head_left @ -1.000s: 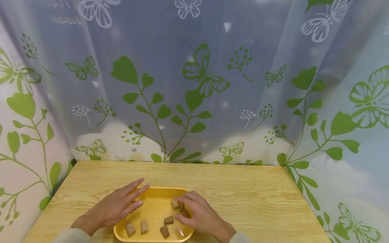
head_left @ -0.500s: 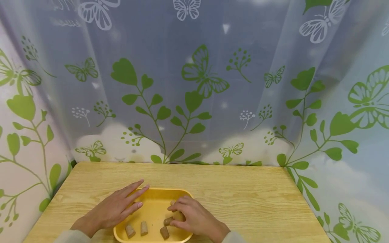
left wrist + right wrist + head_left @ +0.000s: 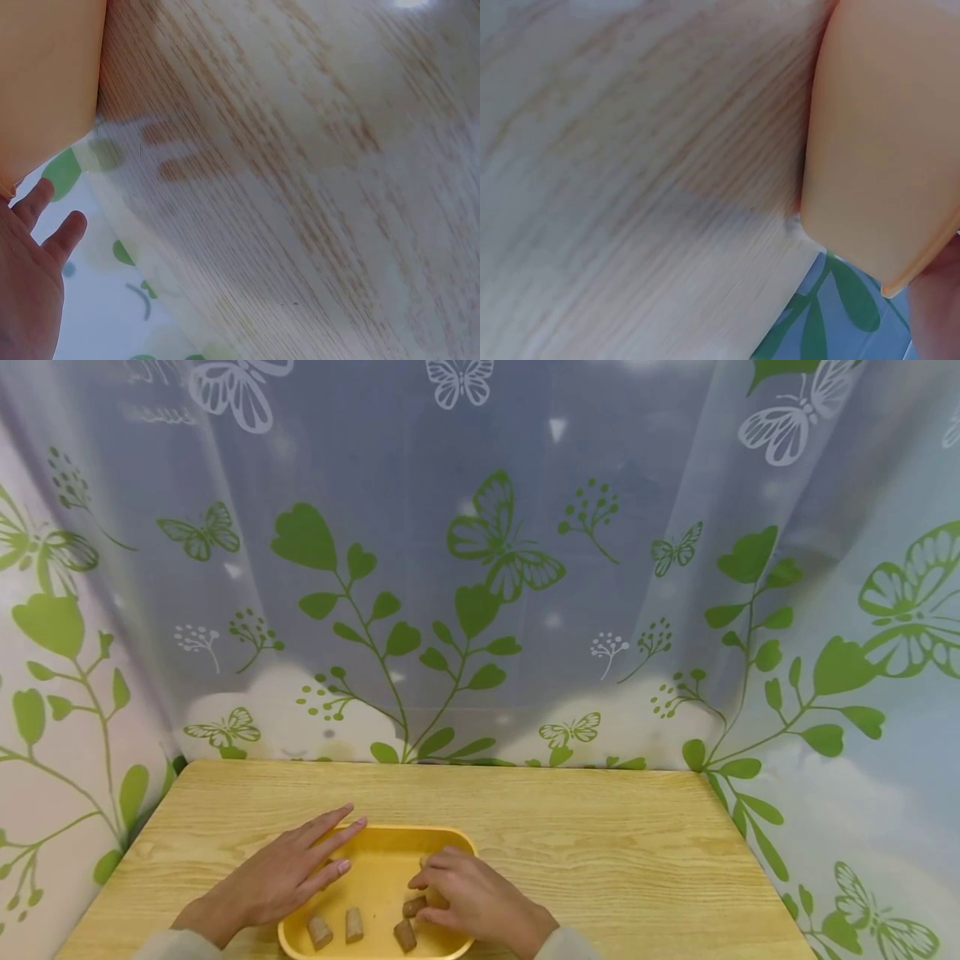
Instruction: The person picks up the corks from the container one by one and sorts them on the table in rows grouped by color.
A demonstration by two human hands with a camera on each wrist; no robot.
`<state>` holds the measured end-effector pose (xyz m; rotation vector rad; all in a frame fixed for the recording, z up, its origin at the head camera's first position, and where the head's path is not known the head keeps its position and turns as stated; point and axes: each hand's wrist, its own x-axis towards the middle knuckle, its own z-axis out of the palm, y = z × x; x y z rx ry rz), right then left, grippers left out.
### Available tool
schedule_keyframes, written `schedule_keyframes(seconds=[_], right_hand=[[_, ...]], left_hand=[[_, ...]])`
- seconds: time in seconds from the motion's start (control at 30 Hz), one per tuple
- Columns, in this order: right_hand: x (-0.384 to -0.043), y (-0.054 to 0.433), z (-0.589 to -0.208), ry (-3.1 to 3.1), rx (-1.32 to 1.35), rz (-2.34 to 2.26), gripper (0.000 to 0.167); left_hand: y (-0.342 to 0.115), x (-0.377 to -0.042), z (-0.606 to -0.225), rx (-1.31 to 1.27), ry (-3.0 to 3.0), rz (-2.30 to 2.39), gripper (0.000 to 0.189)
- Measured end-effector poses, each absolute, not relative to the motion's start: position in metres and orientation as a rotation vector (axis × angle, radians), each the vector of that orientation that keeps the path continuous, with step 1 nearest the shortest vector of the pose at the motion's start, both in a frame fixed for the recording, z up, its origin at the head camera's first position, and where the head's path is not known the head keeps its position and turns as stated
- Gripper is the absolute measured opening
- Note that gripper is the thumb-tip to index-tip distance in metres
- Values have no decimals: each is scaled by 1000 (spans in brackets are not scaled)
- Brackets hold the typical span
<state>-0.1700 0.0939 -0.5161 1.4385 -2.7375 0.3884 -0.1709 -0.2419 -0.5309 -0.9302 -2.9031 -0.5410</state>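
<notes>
At lower centre, a smooth yellow round-cornered tray [image 3: 382,868] is overlapped by the left hand [image 3: 279,870], fingers extended; short brown cylinders [image 3: 354,925] are partly covered by the right hand [image 3: 480,895], fingers bent, any grasp indiscernible.

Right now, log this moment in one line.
left hand: over left rim of tray | right hand: over its right side, grip unclear | pieces: scattered in tray

White lettering [image 3: 159,416], faint, on the butterfly-print curtain [image 3: 390,468], upper left; unreadable (seemingly mirrored)
</notes>
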Motion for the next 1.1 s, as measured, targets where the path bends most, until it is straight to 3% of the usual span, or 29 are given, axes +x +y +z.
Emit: schedule_keyframes(seconds=[0.67, 0.9, 1.1], right_hand=[[-173, 86, -513, -2764, 1485, 202, 19], [-174, 82, -516, -2746, 1498, 163, 7], [-174, 81, -513, -2762, 1504, 94, 11]], left_hand=[[-242, -171, -530, -943, -2853, -518, 55], [-241, -169, -531, -940, -2864, -532, 54], [-242, -171, -533, -925, -2851, -496, 55]])
